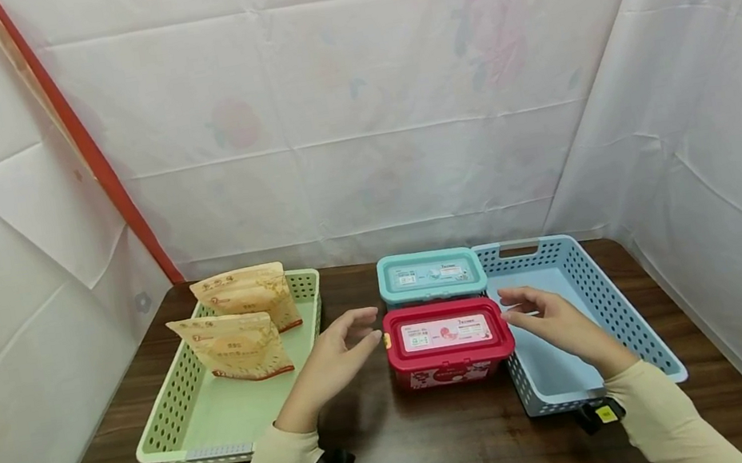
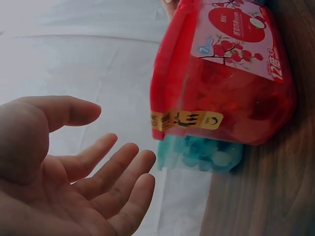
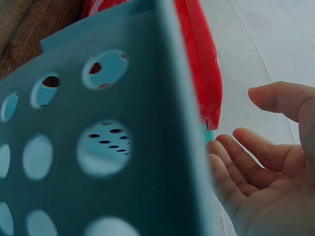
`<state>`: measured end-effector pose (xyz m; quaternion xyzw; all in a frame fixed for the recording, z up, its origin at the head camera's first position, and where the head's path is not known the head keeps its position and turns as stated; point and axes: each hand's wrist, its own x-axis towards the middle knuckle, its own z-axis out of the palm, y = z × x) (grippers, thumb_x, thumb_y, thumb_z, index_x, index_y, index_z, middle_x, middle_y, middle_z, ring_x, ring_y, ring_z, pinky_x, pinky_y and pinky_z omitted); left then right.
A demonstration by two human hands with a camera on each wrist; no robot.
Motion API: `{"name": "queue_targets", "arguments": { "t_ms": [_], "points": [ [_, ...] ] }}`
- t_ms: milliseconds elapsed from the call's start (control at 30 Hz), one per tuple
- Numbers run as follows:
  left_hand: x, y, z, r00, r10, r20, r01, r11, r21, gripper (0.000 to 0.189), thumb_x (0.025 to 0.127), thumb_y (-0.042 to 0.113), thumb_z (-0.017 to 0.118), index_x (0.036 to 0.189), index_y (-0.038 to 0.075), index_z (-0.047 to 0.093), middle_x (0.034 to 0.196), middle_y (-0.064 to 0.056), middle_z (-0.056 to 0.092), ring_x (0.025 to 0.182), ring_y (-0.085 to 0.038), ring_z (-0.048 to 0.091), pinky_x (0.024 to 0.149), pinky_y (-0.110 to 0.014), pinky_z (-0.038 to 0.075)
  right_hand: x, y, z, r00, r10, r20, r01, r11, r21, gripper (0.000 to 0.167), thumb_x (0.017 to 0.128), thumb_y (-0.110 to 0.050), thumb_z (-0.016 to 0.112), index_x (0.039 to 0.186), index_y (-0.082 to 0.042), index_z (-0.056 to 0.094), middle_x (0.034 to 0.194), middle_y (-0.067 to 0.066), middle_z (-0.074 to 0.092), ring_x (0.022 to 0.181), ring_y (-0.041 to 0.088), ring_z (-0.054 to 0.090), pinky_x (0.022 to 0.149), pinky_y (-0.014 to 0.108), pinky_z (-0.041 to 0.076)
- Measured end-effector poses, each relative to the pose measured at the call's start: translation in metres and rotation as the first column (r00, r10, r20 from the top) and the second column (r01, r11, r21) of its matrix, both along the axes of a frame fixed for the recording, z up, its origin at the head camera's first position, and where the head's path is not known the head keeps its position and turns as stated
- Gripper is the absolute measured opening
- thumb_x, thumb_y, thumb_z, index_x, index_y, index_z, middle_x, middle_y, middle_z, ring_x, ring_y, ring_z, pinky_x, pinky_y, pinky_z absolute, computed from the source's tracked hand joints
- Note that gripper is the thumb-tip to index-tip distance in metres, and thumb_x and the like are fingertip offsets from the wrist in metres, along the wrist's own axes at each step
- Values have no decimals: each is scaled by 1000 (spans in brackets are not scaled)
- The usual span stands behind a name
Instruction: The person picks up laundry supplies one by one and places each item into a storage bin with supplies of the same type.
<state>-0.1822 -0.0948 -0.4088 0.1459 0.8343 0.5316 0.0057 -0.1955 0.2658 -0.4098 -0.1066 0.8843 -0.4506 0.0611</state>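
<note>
A red lidded plastic tub [image 1: 449, 344] stands on the table between my two hands, a pink label on its lid. Its translucent side shows in the left wrist view, with a yellow seal strip [image 2: 189, 119] at the lid's edge. My left hand [image 1: 337, 362] hovers left of the tub, fingers loosely bent and fingertips a little short of it. On the other side, my right hand [image 1: 560, 323] hangs over the blue basket, its fingertips close to the lid's right end. Neither hand holds anything. Directly behind the red tub is a teal lidded tub [image 1: 432, 276].
At the right lies a blue perforated basket [image 1: 601, 284], its left side against the tubs. A green perforated basket [image 1: 170, 413] on the left holds two yellow pouches, a front one [image 1: 236, 348] and a rear one [image 1: 253, 292]. White sheeting [image 1: 351, 105] hangs behind the dark wooden table [image 1: 434, 448].
</note>
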Motion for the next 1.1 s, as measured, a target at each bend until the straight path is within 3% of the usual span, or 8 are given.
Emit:
{"name": "queue_targets", "arguments": {
  "t_ms": [300,700,1100],
  "points": [
    [-6,8,-12,998,31,60,-31,999,12,37,99,20,65,135,11,61,131,-6,62,114,-24,64,90,-42,55,1,0,-4,1000,1,23,-1,1000,-13,57,100,-31,65,146,0,49,134,19,58,118,34,57,93,50,52],
    [-7,14,-16,997,3,82,-2,1000,-19,45,98,21,67,139,5,57,134,-10,60,107,-23,67,85,-41,56,1,-3,-9,1000,15,27,-14,999,-52,58,99,-27,66,145,4,47,131,19,60,110,29,60,88,43,53],
    [-7,18,-15,997,-13,82,17,999,-46,56,95,22,72,143,3,53,137,-13,58,105,-24,68,82,-40,57,-2,-1,-11,999,3,39,-2,1000,-24,56,97,-28,69,143,2,53,132,18,61,106,24,62,88,39,55]
  ]
}}
